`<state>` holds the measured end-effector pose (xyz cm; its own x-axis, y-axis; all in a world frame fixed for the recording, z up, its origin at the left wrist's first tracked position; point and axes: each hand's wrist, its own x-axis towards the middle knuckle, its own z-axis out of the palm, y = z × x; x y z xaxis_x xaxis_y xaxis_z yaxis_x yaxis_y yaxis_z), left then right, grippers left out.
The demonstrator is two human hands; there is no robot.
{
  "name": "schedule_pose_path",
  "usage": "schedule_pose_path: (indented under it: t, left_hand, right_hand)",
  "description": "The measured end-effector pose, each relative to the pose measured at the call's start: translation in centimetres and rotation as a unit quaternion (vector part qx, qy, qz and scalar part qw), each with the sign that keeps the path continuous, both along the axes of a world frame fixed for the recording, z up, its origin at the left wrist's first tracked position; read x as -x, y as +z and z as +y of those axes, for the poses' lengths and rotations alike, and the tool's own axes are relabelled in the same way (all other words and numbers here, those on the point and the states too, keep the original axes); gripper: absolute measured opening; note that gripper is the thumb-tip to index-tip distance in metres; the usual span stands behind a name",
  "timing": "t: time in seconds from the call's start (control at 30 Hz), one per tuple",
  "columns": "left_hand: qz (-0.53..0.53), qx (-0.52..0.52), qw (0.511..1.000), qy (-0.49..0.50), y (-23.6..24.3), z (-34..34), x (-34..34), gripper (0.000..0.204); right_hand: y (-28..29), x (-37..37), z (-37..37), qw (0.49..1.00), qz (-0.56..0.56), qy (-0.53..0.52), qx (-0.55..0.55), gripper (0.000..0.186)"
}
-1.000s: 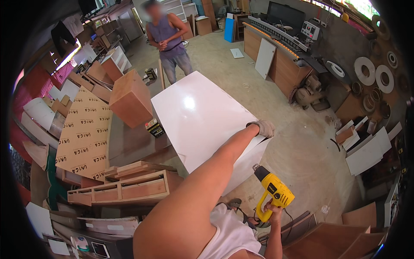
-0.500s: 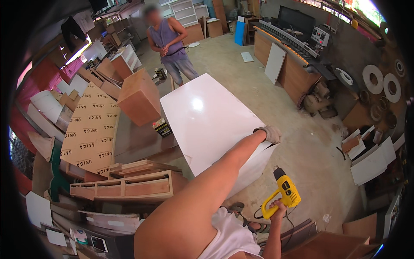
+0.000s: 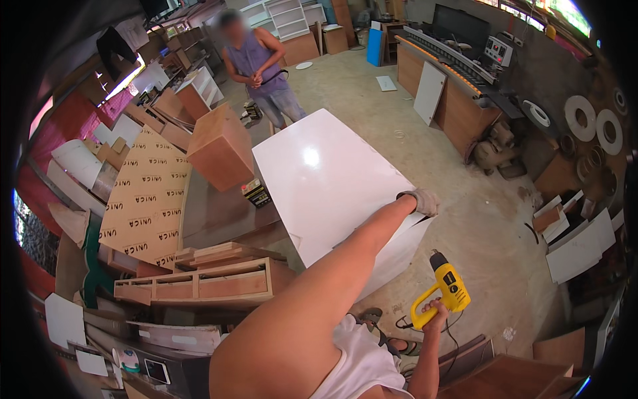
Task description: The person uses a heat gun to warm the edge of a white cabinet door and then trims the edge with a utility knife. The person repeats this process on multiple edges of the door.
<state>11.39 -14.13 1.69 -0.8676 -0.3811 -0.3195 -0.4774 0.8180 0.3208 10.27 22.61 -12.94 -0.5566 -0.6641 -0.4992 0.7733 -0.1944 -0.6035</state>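
A large box [image 3: 379, 272] stands in front of me, its glossy top covered by a white laminate sheet [image 3: 332, 166]. At the right corner my left hand [image 3: 425, 201], in a grey work glove, is curled over the sheet's edge; its separate fingers are hard to make out. Just below the glove, a dark gap shows along that edge. My bare right hand [image 3: 435, 314] is closed round the handle of a yellow heat gun [image 3: 453, 284]. The gun's metal nozzle points up and away from me, a little clear of the box's right side. Its dark cord hangs below the hand.
A person [image 3: 256, 66] stands beyond the box. To the left are a wooden cabinet [image 3: 216, 149], a can [image 3: 256, 193], a printed board [image 3: 146, 199] and a drawer frame [image 3: 212, 282]. A long machine [image 3: 445, 93] stands far right; white offcuts [image 3: 581, 249] lean near the right wall.
The whole view has shifted slightly, moving the scene a little to the right. My left hand stays at the sheet's corner. The heat gun in my right hand has tilted slightly more upright.
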Motion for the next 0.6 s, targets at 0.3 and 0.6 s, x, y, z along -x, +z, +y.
schedule_pose_path:
  t: [0.3, 0.6]
  left_hand:
    - [0.089, -0.037, 0.995, -0.040, -1.7, -0.7, 0.7, 0.033]
    - [0.068, 0.042, 0.995, -0.052, -3.1, -0.1, 0.4, 0.033]
  right_hand:
    - [0.8, -0.2, 4.3, 0.997, -0.022, 0.058, 0.035, 0.030]
    - [-3.1, -0.2, 0.4, 0.996, -0.069, 0.006, 0.062, 0.020]
